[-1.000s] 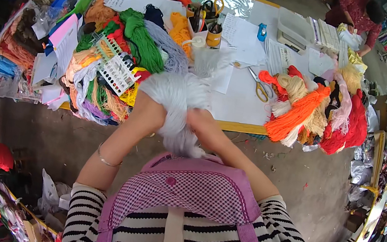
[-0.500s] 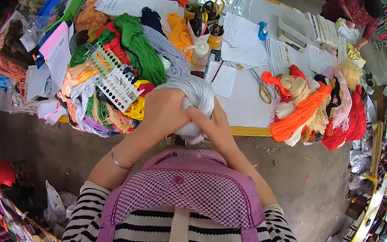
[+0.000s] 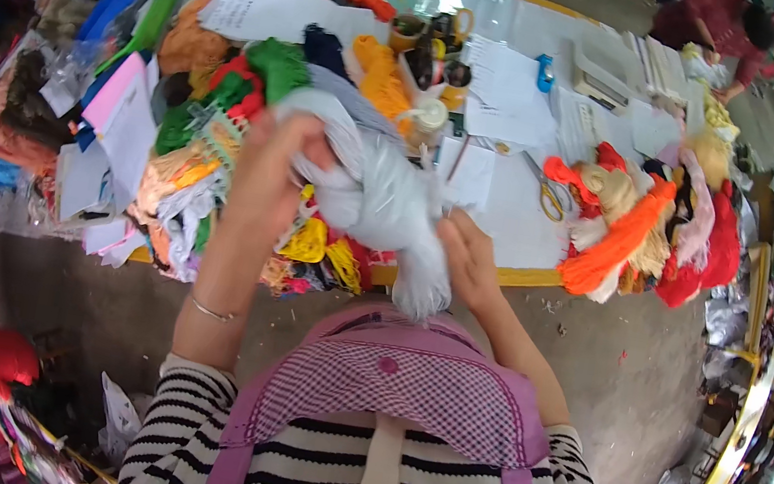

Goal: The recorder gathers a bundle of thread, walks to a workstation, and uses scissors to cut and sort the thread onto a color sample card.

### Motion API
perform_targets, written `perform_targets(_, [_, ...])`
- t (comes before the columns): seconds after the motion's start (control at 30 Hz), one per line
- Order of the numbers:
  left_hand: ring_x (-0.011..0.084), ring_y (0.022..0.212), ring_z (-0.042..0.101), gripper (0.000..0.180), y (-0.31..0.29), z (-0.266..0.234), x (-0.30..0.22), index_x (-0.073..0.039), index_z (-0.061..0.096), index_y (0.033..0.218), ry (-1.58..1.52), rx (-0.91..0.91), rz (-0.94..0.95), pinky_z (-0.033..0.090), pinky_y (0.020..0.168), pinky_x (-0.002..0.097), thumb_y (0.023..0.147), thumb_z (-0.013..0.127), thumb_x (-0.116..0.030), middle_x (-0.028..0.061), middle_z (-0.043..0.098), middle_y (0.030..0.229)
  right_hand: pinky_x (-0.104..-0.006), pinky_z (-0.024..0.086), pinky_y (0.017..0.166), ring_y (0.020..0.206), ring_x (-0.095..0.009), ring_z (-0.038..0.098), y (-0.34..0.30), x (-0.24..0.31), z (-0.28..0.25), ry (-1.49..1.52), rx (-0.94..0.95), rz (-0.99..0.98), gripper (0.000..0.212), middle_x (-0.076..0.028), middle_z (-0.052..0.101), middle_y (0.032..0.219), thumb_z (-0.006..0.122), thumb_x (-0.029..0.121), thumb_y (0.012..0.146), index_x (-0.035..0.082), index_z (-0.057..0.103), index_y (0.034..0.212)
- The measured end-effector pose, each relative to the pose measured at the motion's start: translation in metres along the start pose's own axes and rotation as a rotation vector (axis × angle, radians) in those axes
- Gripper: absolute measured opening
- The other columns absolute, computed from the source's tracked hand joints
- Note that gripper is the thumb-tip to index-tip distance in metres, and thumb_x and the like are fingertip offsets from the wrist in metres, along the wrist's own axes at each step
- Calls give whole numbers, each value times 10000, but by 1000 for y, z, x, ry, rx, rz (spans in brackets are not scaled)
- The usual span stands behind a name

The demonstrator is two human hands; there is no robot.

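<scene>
A twisted skein of shiny white-silver thread hangs slantwise between my hands, above the table's near edge. My left hand, blurred by motion, is closed round the looped upper left end. At the skein's lower right side, my right hand presses its bent fingers against the strands; its fingertips are partly hidden. The loose tail of the skein fans downward over my purple apron's top edge. Behind my left hand lie a green skein and a shade card with coloured samples, mostly covered by that hand.
Piled yarn, folders and papers crowd the table's left. Farther back stand a lidded jar and pots of scissors. Open scissors lie beside orange, cream and red skeins at right. Another person bends over the far right corner.
The skein was bunched between both hands; now it is stretched out diagonally. My left hand has moved up and left, my right hand right and lower.
</scene>
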State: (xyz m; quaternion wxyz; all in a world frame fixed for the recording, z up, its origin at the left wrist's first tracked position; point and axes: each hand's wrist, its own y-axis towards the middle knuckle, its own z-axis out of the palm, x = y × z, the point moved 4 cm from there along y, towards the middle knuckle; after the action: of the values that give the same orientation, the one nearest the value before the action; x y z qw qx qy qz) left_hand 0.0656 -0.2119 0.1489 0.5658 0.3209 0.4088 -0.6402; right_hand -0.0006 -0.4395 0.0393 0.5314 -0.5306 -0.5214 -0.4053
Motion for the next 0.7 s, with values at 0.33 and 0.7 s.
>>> perform_targets(0.33, [89,769,581,190,39,-32,-174,2,639,931,624,-188,1043,453,703,232,767,680,-85,32,647,854,-279,455,572,585,-155,586,4,-14,-15,-358,-72,33,135,-93,586,643,542,149,898,20,579,890])
perform_targets(0.7, [408,901,516,322,160,-199,-18,53,558,975,2040,-84,915,404,803,490,694,661,-66,225,553,937,-290,475,587,596,-153,606,4,-96,-104,-234,-52,192,139,-84,627,672,598,161,850,23,610,842])
